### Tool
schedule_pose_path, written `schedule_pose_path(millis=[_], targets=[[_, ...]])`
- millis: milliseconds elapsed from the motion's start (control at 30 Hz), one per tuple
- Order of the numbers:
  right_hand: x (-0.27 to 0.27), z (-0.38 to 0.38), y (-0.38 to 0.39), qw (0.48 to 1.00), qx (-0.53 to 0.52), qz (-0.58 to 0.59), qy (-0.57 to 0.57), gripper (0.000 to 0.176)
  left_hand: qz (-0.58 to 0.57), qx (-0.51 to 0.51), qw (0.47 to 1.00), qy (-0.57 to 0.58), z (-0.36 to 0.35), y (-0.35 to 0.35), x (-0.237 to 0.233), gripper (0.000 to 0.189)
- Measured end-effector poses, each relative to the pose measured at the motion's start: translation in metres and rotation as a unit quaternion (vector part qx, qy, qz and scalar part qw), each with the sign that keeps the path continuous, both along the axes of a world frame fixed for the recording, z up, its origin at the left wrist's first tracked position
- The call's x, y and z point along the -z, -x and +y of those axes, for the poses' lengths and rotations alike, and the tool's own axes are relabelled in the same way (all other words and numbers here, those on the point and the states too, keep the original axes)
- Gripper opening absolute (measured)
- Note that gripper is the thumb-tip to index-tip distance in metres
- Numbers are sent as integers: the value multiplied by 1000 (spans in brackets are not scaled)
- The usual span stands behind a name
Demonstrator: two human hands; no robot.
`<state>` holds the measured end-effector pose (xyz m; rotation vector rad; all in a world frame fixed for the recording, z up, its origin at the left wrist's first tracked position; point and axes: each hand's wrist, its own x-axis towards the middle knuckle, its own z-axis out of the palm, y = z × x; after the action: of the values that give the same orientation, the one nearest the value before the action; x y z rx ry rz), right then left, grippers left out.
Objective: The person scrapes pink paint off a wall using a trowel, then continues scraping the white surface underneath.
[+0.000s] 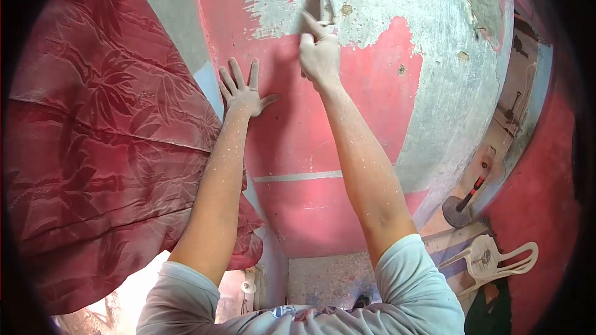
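Pink paint covers part of the wall in front of me, and bare grey plaster shows where the paint is gone. My right hand is closed around a scraper, its thin blade pointing up against the border between pink and grey. The handle is mostly hidden in my fist, with one finger stretched along the tool. Lower and to the left, my left hand lies with spread fingers against the pink paint, holding nothing. Pale dust and flecks coat both hands and forearms.
A red patterned curtain hangs close on the left, beside my left arm. At right, a recessed shelf runs along the wall, with a red-and-black-handled tool near its lower end. A white plastic chair stands below on the floor.
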<state>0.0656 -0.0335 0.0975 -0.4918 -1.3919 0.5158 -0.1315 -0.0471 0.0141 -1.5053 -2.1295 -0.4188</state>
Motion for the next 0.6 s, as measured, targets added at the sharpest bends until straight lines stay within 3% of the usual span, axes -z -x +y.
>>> schedule_pose_path(millis=[67,200,300,400,500,600], targets=[[-1,-13,-8,998,-24,-61,23,51,6,-8,1000,18,-1,-2,-1,129],[1,1,-4,1000,-7,2,3,51,3,10,1000,-14,4,4,6,128],[5,-10,-9,995,0,-91,26,52,5,3,1000,-1,1,1,2,128],[5,-9,-9,999,7,-1,41,53,4,11,1000,-23,4,3,6,128],[7,-4,-10,998,2,-68,8,54,6,8,1000,-7,4,4,3,127],[6,-3,-15,998,-2,-53,25,54,4,12,1000,-11,5,4,6,126]])
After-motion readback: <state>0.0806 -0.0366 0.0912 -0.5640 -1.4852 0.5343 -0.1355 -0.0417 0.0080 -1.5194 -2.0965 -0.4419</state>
